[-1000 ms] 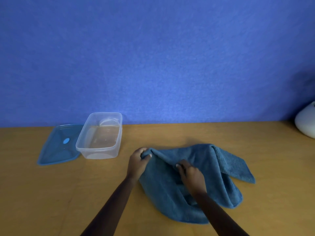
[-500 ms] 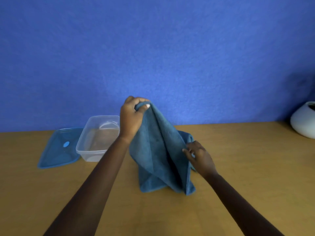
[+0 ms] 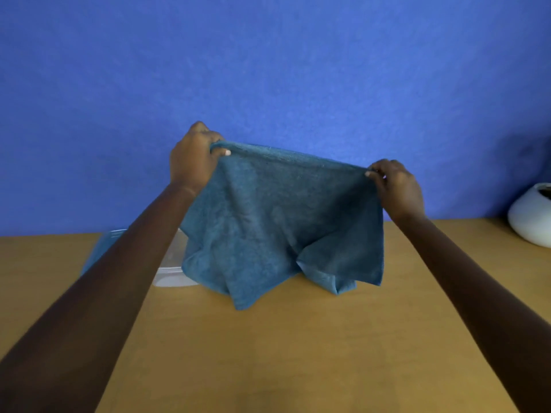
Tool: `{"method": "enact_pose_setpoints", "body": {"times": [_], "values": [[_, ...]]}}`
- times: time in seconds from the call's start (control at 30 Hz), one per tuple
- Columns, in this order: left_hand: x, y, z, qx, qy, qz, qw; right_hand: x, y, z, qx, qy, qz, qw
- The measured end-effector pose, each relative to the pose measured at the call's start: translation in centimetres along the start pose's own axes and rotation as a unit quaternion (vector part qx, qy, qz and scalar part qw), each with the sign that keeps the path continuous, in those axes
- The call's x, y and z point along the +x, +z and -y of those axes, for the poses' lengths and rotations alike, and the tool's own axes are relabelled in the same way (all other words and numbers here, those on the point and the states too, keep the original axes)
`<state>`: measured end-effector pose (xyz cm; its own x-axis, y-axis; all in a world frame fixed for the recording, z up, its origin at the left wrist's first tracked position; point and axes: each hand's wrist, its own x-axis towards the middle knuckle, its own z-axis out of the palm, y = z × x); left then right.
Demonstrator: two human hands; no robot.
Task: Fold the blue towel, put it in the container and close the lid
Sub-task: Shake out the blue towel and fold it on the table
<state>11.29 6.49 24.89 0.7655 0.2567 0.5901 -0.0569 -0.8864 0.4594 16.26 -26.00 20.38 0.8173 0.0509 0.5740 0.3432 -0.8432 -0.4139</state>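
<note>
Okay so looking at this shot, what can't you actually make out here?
- Container, head view: mostly hidden behind the left forearm and the blue towel; only a pale corner shows, so its inside cannot be seen.
- Lid, head view: only a sliver shows past the left forearm.
- White rounded object, head view: cut off by the right edge.
- Towel's lower edge: bunched, so whether it touches the table is unclear.

A white rounded pot (image 3: 530, 217) sits on the wooden desk (image 3: 298, 353), well right of the right hand, against a blue wall (image 3: 268, 70).
</note>
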Motion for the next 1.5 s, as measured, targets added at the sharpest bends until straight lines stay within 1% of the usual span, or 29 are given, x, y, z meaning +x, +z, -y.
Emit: {"method": "enact_pose_setpoints", "body": {"times": [0.13, 0.27, 0.33, 0.43, 0.5, 0.63, 0.7, 0.77, 0.83, 0.9, 0.93, 1.0, 1.03, 1.13, 1.2, 1.3, 1.4, 1.5], "values": [[1.0, -1.3, 0.7, 0.020, -0.007, -0.005, 1.000, 1.8, -0.6, 0.6, -0.055, -0.027, -0.005, 0.998], [1.7, -2.6, 1.0, 0.024, -0.017, -0.022, 0.999, 2.7, -1.1, 0.2, -0.114, -0.072, 0.027, 0.990], [1.7, -3.0, 1.1, 0.027, -0.021, -0.029, 0.999, 3.0, -1.4, -0.3, -0.135, -0.072, 0.037, 0.988], [1.6, -3.6, 1.2, 0.014, -0.028, -0.050, 0.998, 3.1, -2.0, -0.8, -0.129, -0.041, 0.011, 0.991], [1.6, -3.8, 1.3, 0.008, -0.035, -0.068, 0.997, 3.0, -2.3, -1.1, -0.111, -0.004, -0.004, 0.994], [1.5, -4.0, 1.3, -0.006, -0.041, -0.087, 0.995, 2.9, -2.6, -2.0, -0.087, 0.072, 0.031, 0.993], [1.7, -3.8, 1.2, -0.024, -0.062, -0.071, 0.995, 3.1, -3.0, -2.2, -0.059, 0.091, 0.019, 0.994], [2.2, -3.7, 1.0, -0.063, -0.107, -0.032, 0.992, 3.4, -3.6, -2.0, -0.027, 0.093, -0.010, 0.995], [2.7, -3.5, 1.1, -0.123, -0.146, -0.003, 0.982, 4.0, -4.4, -1.6, -0.013, 0.078, -0.040, 0.996], [3.0, -3.5, 1.0, -0.182, -0.179, 0.006, 0.967, 4.7, -5.3, -1.2, -0.012, 0.058, -0.072, 0.996], [3.1, -3.6, 1.0, -0.190, -0.184, 0.007, 0.964, 4.9, -5.9, -1.1, -0.019, 0.048, -0.086, 0.995], [3.2, -4.1, 1.3, -0.142, -0.175, 0.002, 0.974, 5.4, -6.9, -1.0, -0.052, 0.008, -0.103, 0.993], [3.1, -4.4, 1.5, -0.108, -0.171, -0.010, 0.979, 5.5, -7.5, -1.0, -0.075, -0.029, -0.098, 0.992], [2.9, -5.3, 2.2, -0.045, -0.172, -0.048, 0.983, 5.0, -8.8, -1.7, -0.134, -0.158, -0.032, 0.978], [2.6, -5.7, 2.5, -0.012, -0.171, -0.054, 0.984, 4.4, -9.3, -2.3, -0.148, -0.202, -0.018, 0.968], [2.1, -6.1, 2.7, 0.017, -0.150, -0.056, 0.987, 3.9, -9.8, -3.1, -0.140, -0.212, -0.027, 0.967], [1.7, -6.2, 2.6, 0.025, -0.147, -0.070, 0.986, 3.9, -10.0, -3.9, -0.147, -0.227, -0.008, 0.963], [1.7, -6.4, 2.5, 0.017, -0.151, -0.089, 0.984, 4.2, -10.1, -4.8, -0.144, -0.208, 0.011, 0.967]]}}
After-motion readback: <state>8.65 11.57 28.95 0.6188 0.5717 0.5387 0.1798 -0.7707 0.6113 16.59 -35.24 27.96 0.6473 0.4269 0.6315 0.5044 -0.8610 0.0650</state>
